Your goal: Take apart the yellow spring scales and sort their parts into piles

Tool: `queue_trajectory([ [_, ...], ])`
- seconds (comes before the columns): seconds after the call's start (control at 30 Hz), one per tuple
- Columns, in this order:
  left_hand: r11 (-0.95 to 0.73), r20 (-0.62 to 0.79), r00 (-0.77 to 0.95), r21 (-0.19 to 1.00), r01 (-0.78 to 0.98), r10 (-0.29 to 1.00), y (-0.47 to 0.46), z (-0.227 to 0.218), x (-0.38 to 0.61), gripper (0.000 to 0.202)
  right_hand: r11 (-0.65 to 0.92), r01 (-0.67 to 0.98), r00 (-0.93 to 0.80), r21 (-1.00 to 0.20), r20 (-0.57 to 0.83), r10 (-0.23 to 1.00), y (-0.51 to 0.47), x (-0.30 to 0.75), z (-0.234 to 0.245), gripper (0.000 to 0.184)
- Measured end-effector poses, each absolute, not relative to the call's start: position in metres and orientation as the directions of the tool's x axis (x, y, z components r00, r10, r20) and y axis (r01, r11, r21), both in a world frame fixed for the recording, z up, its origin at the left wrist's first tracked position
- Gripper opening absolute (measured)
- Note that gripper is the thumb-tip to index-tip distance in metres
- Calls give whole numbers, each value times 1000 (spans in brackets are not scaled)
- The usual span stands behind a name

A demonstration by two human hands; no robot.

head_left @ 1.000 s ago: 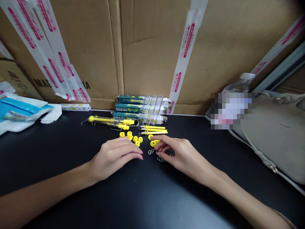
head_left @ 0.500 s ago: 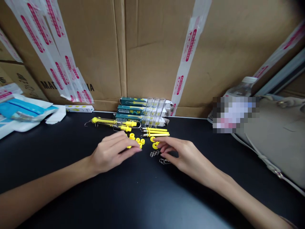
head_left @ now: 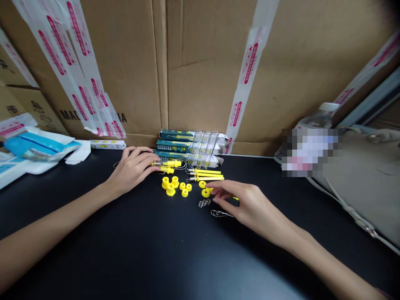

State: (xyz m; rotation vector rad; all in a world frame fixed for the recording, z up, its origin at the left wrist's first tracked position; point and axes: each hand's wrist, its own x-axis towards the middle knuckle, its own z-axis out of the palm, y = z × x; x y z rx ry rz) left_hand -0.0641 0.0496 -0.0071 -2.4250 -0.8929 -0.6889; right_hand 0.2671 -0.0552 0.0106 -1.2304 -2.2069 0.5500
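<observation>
My left hand (head_left: pixel 133 168) reaches far across the black table (head_left: pixel 162 254) and lies over the left part of a yellow spring scale (head_left: pixel 168 164), fingers curled onto its tube. Just right of that hand sit several small yellow caps (head_left: pixel 172 186). My right hand (head_left: pixel 246 204) rests low on the table with fingers loosely apart. Its fingertips are beside a yellow ring (head_left: pixel 205 193), small metal springs (head_left: pixel 203 203) and a wire hook (head_left: pixel 219 213). A bit of yellow shows under its palm. Three yellow rods (head_left: pixel 206 175) lie behind the rings.
Clear tubes (head_left: pixel 203 145) lean on stacked green product boxes (head_left: pixel 175 135) against taped cardboard cartons (head_left: pixel 206 62). Blue and white packets (head_left: pixel 37 146) lie at far left. A plastic bottle (head_left: pixel 318 116) and a grey bag (head_left: pixel 368 175) fill the right side.
My left hand has moved away from the yellow caps, up and left onto the spring scale. My right hand has shifted slightly right and nearer; the caps now lie uncovered.
</observation>
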Motion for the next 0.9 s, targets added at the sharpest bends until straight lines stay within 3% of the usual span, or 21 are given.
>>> queue_trajectory([
  [0.13, -679, 620, 648, -240, 694, 444, 41, 1, -61, 20, 509, 602, -425, -616, 293, 856, -56, 266, 14, 25],
  [0.3, -626, 721, 604, -305, 718, 341, 22, 21, -51, 18, 579, 541, -366, -611, 449, 815, -60, 261, 16, 27],
  [0.37, -627, 753, 596, -328, 707, 278, 9, 28, -43, 21, 610, 512, -329, -605, 518, 790, -63, 258, 15, 39],
  [0.43, -657, 750, 613, -334, 676, 249, -8, 33, -33, 25, 633, 507, -309, -585, 562, 767, -66, 254, 15, 63],
  [0.53, -750, 732, 648, -305, 587, 210, -34, 34, -16, 25, 625, 499, -319, -600, 544, 776, -74, 248, 15, 91],
  [0.57, -771, 723, 660, -295, 564, 206, -42, 33, -11, 23, 603, 475, -335, -641, 503, 797, -77, 246, 15, 88],
  [0.73, -808, 676, 665, -172, 563, 319, -64, 21, 4, 15, 269, 337, -429, -902, 108, 897, -93, 238, 18, 31],
  [0.9, -803, 655, 659, -131, 582, 370, -64, 8, 6, 16, 163, 253, -396, -954, 51, 917, -93, 236, 17, 26],
])
